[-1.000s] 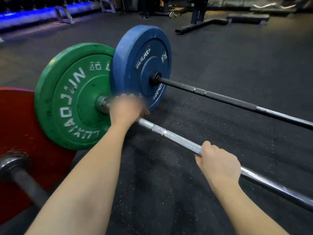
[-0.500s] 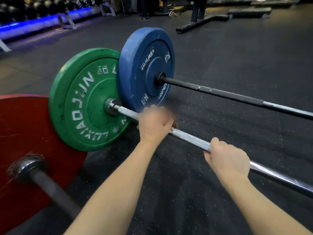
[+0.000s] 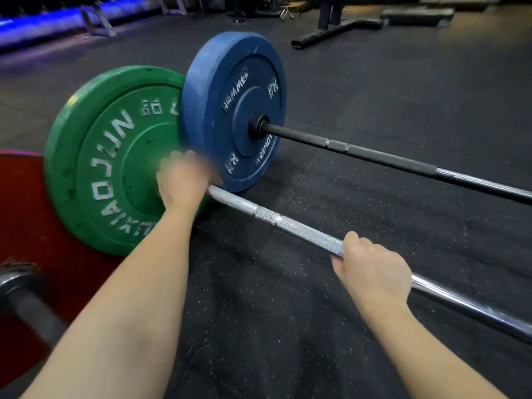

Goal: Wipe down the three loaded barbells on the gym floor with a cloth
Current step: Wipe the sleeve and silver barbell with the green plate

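Silver and knurled, turning to smooth chrome farther out, the bar lies low over the speckled floor; its long axis runs from the hub of the green plate down to the right; the left hand, blurred, curls round the bar right against that plate; the right hand grips it well away from the plate; the blue plate stands just behind the green, the red plate in front.
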A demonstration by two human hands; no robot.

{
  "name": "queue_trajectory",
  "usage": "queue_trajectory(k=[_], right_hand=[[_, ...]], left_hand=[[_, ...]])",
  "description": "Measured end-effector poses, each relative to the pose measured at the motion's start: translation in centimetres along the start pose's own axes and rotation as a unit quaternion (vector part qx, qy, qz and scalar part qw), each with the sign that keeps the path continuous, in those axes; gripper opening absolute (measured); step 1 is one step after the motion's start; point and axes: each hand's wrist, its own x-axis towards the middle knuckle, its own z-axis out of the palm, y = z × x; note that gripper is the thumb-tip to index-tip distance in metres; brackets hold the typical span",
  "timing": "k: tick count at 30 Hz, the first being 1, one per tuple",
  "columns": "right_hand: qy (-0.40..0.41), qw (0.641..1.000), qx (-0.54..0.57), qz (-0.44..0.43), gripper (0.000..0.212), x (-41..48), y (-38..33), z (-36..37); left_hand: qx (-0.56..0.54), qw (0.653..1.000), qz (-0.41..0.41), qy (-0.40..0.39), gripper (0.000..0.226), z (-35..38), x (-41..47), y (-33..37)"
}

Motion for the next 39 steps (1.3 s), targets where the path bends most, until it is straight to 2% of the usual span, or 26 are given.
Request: queue_trajectory(k=[2,4,7,12,17,19,22,25,29,32,37,39], right_hand=[[-0.001,1.0,0.0,-0.003,0.07,-0.1,-0.1,0.1],[-0.006,1.0,0.002,-0.003,0.069,-0.2,0.0,0.2],[-0.017,1.0,-0.004,0.006,0.065,-0.2,-0.1,-0.3],[-0.06,0.995,-0.071,0.036,0.052,-0.3,-0.1,-0.9],[-0.061,0.993,-0.097,0.031,0.041,-0.1,0.0,-1.0],[-0.066,0.993,-0.09,0.025,0.044,-0.1,-0.2,-0.9],[-0.033,0.999,-0.02,0.024,0.065,0.0,-0.3,-1.1],[-0.023,1.0,-0.006,0.012,0.071,-0.2,0.2,-0.2],[0.005,1.0,0.0,0.0,0.073,-0.2,0.2,0.2],[0.024,1.0,0.005,-0.006,0.074,-0.2,0.3,0.4],[0.021,1.0,0.006,-0.002,0.07,-0.1,0.3,0.6],[0.022,1.0,0.009,-0.004,0.072,-0.2,0.2,0.5]], left_hand=[[-0.023,0.999,-0.036,-0.012,0.032,-0.2,-0.5,1.0],[-0.015,0.999,-0.032,-0.036,0.032,-0.8,-1.0,2.4],[-0.017,0.999,0.035,-0.027,0.029,-2.0,-3.2,5.4],[-0.123,0.985,0.118,-0.001,0.024,-3.5,-9.7,11.2],[-0.113,0.974,0.196,0.015,0.025,-2.4,-7.8,9.4],[-0.095,0.981,0.169,-0.002,0.026,-2.2,-6.4,8.4],[-0.079,0.992,0.095,-0.039,0.026,-1.6,-4.3,7.7],[-0.04,0.996,0.048,-0.064,0.028,-1.0,-1.8,5.6],[0.019,1.0,-0.003,-0.016,0.035,-0.5,-0.3,2.7],[0.017,0.999,-0.044,-0.002,0.035,-0.4,-0.6,2.4],[0.004,0.999,0.004,-0.041,0.031,-1.5,-1.6,5.1],[-0.051,0.998,0.029,-0.03,0.025,-2.1,-3.4,6.6]])
